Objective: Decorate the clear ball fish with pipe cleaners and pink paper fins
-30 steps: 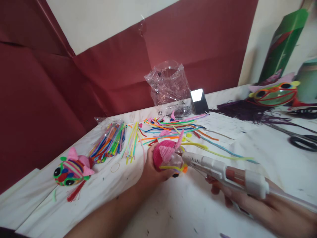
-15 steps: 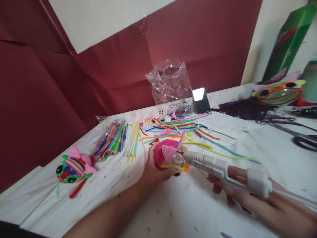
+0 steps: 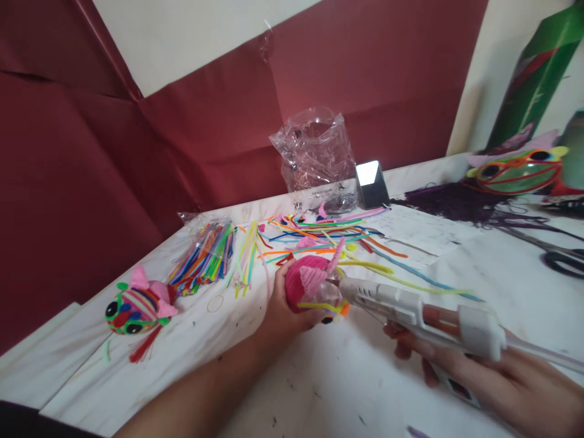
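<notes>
My left hand (image 3: 286, 310) is wrapped round a pipe-cleaner fish (image 3: 303, 281) with a deep pink body, pink fins and a clear, bare front part edged in yellow and orange. In my right hand (image 3: 460, 365) is a white hot glue gun (image 3: 406, 304), gripped by its handle. Its nozzle points left and meets, or nearly meets, the fish beside a pink fin; exact contact cannot be made out. A clear glue stick (image 3: 542, 353) sticks out of the gun's rear. My left fingers are partly hidden behind the fish.
A colourful finished-looking fish (image 3: 139, 304) lies at left, near a bag of pipe cleaners (image 3: 203, 258). Loose pipe cleaners (image 3: 319, 234) spread behind my hands. A phone (image 3: 371, 185) leans at the back. Scissors (image 3: 563, 261), purple yarn (image 3: 449, 204) and another fish (image 3: 520, 173) are at right.
The view has shifted very slightly. My hands, the fish and the glue gun keep nearly the same positions relative to each other.
</notes>
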Motion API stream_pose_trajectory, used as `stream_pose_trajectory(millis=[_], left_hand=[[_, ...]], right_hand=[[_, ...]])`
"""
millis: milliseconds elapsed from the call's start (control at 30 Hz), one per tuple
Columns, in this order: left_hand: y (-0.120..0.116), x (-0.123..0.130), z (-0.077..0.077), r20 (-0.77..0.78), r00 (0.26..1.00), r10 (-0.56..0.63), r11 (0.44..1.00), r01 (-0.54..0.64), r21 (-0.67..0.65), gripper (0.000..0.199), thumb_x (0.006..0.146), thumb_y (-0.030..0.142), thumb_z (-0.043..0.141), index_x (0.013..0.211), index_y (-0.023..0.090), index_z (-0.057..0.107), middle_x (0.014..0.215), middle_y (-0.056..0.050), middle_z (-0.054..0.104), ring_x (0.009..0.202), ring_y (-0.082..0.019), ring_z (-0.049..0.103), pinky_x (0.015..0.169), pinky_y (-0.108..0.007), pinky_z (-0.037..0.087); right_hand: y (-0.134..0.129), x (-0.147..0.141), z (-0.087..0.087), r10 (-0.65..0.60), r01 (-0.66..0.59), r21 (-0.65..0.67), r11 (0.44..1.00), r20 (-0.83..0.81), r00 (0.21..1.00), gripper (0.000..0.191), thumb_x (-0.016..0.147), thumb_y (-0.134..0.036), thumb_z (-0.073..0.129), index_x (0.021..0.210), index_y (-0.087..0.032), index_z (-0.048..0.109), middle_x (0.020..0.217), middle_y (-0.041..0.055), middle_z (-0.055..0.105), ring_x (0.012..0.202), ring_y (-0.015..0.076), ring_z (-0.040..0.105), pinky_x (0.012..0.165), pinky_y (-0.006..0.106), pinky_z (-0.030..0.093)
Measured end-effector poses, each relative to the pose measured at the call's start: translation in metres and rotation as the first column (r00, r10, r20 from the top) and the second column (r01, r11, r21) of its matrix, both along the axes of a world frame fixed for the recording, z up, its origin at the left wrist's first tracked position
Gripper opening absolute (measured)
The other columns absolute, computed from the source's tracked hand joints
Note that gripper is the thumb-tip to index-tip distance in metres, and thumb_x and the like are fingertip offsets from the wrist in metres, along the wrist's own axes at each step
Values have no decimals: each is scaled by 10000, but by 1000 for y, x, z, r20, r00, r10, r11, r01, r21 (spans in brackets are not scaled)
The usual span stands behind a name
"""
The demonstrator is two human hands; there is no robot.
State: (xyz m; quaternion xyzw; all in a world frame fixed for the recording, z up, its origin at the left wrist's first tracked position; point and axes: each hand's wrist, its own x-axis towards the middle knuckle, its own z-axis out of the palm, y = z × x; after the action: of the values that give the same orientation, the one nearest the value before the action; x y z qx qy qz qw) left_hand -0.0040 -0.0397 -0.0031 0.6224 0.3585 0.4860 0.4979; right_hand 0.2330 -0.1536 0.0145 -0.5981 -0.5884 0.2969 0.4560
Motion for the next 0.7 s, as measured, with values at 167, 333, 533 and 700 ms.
stream_pose_trajectory(millis=[167,333,533,700], left_hand=[[0,1,0,3,1000,-7,1000,7,14,981,525,307,892,1351,262,364,1303,-112,546,1211,-323,538,1001,-489,473],[1,1,-1,-15,1000,-4,999,5,41,949,526,310,886,1326,261,376,1331,-115,525,1230,-330,526,1034,-502,445],[1,1,-2,-26,999,38,998,-36,61,957,521,301,891,1339,267,395,1317,-110,524,1234,-340,518,1008,-496,473],[-2,3,1,-47,998,43,998,-41,53,935,527,271,880,1320,254,384,1318,-115,523,1224,-345,529,1023,-513,456]], right_hand=[[1,3,2,27,-28,16,999,35,999,534,796,-707,479,755,-246,744,687,59,727,583,213,652,586,312,574],[6,3,10,116,-119,42,992,66,991,513,807,-694,464,665,-271,718,654,38,713,569,202,644,509,267,539],[0,-3,10,10,-10,3,1000,11,1000,560,787,-748,444,659,-274,714,665,34,696,627,208,648,552,277,535],[-3,-2,-1,-17,17,-9,1000,37,999,533,804,-716,443,753,-261,715,704,34,693,582,196,617,564,314,543]])
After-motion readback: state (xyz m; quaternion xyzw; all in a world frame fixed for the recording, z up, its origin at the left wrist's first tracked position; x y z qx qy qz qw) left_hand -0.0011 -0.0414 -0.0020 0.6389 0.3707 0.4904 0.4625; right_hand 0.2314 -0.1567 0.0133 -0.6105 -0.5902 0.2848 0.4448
